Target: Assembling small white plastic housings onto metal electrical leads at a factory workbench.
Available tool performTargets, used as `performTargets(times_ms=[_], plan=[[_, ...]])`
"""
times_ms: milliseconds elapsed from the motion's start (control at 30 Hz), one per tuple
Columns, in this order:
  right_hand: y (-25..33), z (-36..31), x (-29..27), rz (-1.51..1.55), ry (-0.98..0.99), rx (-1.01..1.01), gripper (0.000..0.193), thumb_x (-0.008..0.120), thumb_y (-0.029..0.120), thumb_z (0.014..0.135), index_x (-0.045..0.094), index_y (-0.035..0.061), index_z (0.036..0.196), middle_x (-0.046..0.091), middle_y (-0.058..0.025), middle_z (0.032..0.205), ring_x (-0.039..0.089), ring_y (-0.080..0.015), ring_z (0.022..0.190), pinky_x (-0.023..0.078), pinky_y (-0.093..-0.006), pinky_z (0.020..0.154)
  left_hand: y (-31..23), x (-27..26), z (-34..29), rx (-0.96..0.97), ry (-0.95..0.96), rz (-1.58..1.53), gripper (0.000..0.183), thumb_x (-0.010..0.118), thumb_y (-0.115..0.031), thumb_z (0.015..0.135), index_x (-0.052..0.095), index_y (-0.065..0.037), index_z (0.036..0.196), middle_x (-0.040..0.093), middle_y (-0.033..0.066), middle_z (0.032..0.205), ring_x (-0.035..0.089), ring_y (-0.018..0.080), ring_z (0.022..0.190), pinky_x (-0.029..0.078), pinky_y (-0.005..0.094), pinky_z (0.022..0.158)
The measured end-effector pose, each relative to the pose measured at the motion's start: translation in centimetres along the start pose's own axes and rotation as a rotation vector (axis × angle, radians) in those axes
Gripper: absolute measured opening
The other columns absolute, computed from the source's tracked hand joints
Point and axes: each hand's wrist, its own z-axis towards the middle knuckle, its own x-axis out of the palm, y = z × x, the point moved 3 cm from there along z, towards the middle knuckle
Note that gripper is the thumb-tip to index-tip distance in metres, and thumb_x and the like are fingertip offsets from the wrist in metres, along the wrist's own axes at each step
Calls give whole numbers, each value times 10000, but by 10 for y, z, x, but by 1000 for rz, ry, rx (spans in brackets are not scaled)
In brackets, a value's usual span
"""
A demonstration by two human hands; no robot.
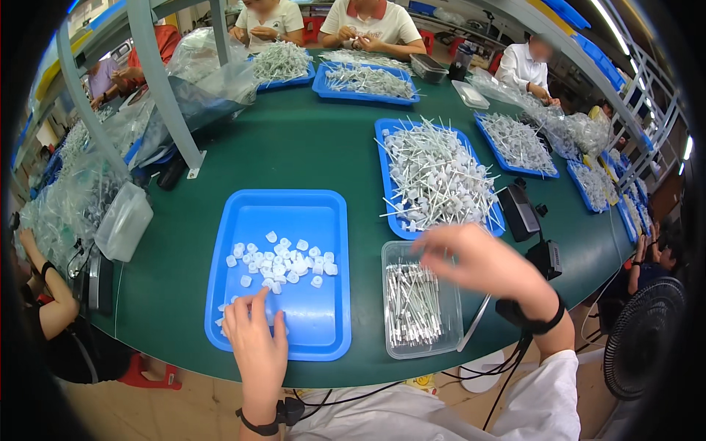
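Reaching over the near-left part of a shallow blue tray [316,334], the left grip [256,338] is loosely spread, its thumb apart from the bent fingers, and nothing shows held in it. Small white caps [279,261] lie scattered in the tray just beyond its fingertips, with a few more close by on its left — some partly hidden by the hand.

The right grip [471,253] hangs palm-down above the far right corner of a clear box [385,309]; its fingers are curled and blurred, so I cannot tell whether anything is pinched between them. Below it and to its left, thin metal pins [415,305] fill the box, lying mostly lengthwise. A slender silver tool [476,322] lies beside the box, nearer the person than this grip.

Just beyond the right grip stands a heaped blue tray [380,151] full of white-headed rods [437,173] pointing every way. A black device [518,213] sits on the green desk [176,272] to its right. Well left of the left grip — past the tray — a clear tub [125,223] stands tilted.
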Motion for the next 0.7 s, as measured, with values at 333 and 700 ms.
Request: performTargets(times_ms=[333,700], plan=[[11,-46,74,-805,140,-143,265,564,25,575,461,26,819,446,-54,737,487,-176,701,383,-256,616,1,13,0,33,2,-61,103,572,-52,712,541,-23,807,476,99,802,429,271,805,334,367,749],[-4,-44,71,-529,94,-217,207,536,5,622,502,14,827,460,-79,799,491,-226,712,412,-307,647,4,12,0,98,80,-100,120,515,-5,661,530,-24,779,474,89,763,443,259,793,341,355,754]])
